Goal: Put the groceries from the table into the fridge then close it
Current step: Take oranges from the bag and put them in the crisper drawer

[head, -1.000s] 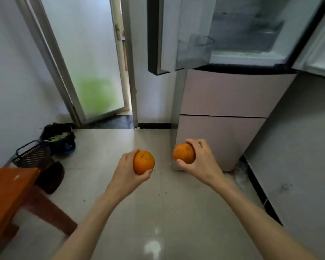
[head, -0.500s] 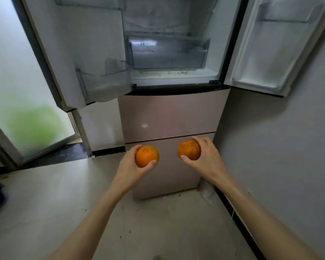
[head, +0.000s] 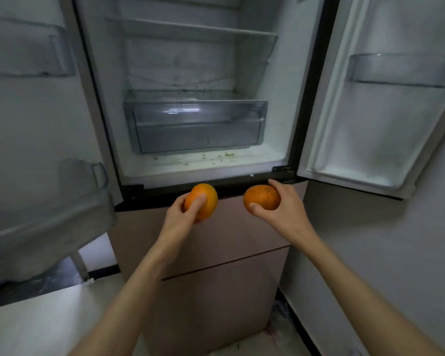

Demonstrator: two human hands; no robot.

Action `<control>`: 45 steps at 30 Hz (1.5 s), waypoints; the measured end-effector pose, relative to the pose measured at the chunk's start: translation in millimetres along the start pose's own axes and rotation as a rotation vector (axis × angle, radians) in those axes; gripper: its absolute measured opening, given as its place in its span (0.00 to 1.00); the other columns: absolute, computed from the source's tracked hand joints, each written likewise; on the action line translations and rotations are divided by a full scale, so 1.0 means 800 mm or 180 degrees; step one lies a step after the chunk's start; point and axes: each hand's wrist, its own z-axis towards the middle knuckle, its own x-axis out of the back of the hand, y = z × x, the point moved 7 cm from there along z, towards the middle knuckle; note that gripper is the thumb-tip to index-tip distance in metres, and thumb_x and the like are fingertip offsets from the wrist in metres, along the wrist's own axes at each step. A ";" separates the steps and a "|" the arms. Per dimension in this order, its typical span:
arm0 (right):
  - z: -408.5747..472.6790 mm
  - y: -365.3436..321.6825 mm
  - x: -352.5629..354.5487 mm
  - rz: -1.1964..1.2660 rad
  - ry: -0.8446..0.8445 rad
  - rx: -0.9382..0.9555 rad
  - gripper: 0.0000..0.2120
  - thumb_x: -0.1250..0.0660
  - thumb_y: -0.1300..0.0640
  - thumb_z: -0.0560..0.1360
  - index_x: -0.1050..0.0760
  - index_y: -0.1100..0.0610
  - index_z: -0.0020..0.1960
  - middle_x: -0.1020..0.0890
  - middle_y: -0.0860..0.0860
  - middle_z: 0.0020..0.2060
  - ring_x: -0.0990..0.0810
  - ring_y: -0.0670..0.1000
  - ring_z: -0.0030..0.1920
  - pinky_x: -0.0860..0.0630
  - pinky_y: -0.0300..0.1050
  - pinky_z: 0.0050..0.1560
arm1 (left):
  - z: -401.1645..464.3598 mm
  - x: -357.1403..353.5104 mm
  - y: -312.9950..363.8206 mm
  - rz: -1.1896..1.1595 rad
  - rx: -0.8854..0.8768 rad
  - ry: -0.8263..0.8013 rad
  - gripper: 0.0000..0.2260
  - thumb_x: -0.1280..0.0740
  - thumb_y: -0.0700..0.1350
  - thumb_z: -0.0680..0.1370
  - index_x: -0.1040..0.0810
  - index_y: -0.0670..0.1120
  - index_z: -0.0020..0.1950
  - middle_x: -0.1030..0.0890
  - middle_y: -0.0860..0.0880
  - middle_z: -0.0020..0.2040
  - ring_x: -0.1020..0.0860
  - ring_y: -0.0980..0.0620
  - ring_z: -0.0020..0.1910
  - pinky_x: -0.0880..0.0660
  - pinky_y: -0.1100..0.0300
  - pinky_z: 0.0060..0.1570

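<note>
Left hand [head: 180, 214] fingers curled round one orange [head: 201, 200], right hand [head: 284, 209] gripping another orange [head: 261, 200] — both held just below open fridge [head: 195, 165], clear drawer [head: 195, 125] inside

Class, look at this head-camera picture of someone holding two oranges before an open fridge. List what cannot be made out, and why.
- Upper shelves of the white open fridge, head view: cut off by the top edge.
- Inside of the clear plastic drawer: glare and a hazy front.
- Underside of the round orange: hidden by the left hand.
- Far side of the duller orange: hidden by the right hand.
- The table: out of frame.
</note>
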 end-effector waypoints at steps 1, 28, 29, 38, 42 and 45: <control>0.020 0.004 -0.002 0.0135 0.0018 -0.0035 0.36 0.28 0.48 0.70 0.39 0.53 0.72 0.34 0.51 0.64 0.32 0.51 0.63 0.35 0.41 0.57 | 0.018 -0.004 0.002 -0.0114 0.0054 0.0024 0.21 0.38 0.54 0.77 0.30 0.46 0.66 0.25 0.46 0.57 0.25 0.50 0.52 0.28 0.54 0.54; 0.461 0.003 -0.116 0.4715 -0.1316 -0.1562 0.20 0.33 0.52 0.73 0.33 0.56 0.62 0.28 0.57 0.52 0.24 0.56 0.49 0.21 0.45 0.35 | 0.388 -0.015 0.084 -0.3096 0.0567 0.0562 0.24 0.39 0.60 0.74 0.28 0.44 0.60 0.22 0.42 0.50 0.22 0.48 0.43 0.23 0.63 0.32; 0.466 0.001 -0.115 0.4804 -0.1322 -0.1585 0.20 0.33 0.52 0.73 0.33 0.57 0.62 0.28 0.57 0.52 0.25 0.56 0.49 0.21 0.46 0.36 | 0.393 -0.014 0.086 -0.3125 0.0548 0.0540 0.24 0.39 0.60 0.74 0.28 0.43 0.61 0.22 0.41 0.50 0.22 0.47 0.43 0.23 0.63 0.32; 0.462 -0.003 -0.117 0.5117 -0.1382 -0.1759 0.24 0.32 0.51 0.72 0.33 0.56 0.64 0.31 0.59 0.63 0.27 0.58 0.59 0.21 0.48 0.43 | 0.398 -0.013 0.089 -0.3217 0.0623 0.0386 0.25 0.38 0.62 0.73 0.27 0.42 0.56 0.22 0.40 0.49 0.22 0.46 0.44 0.23 0.63 0.32; 0.445 0.000 -0.106 0.5050 -0.1390 -0.1653 0.19 0.33 0.51 0.73 0.31 0.57 0.59 0.31 0.59 0.62 0.27 0.59 0.60 0.21 0.48 0.44 | 0.376 -0.011 0.090 -0.3063 0.0540 0.0334 0.25 0.39 0.61 0.74 0.27 0.42 0.59 0.21 0.40 0.51 0.21 0.47 0.45 0.23 0.64 0.33; 0.428 -0.001 -0.096 0.4972 -0.1425 -0.1552 0.15 0.33 0.52 0.73 0.30 0.57 0.56 0.30 0.59 0.61 0.27 0.59 0.61 0.20 0.48 0.42 | 0.356 -0.012 0.095 -0.3012 0.0480 0.0334 0.24 0.39 0.60 0.74 0.26 0.42 0.58 0.21 0.41 0.50 0.21 0.47 0.44 0.24 0.65 0.32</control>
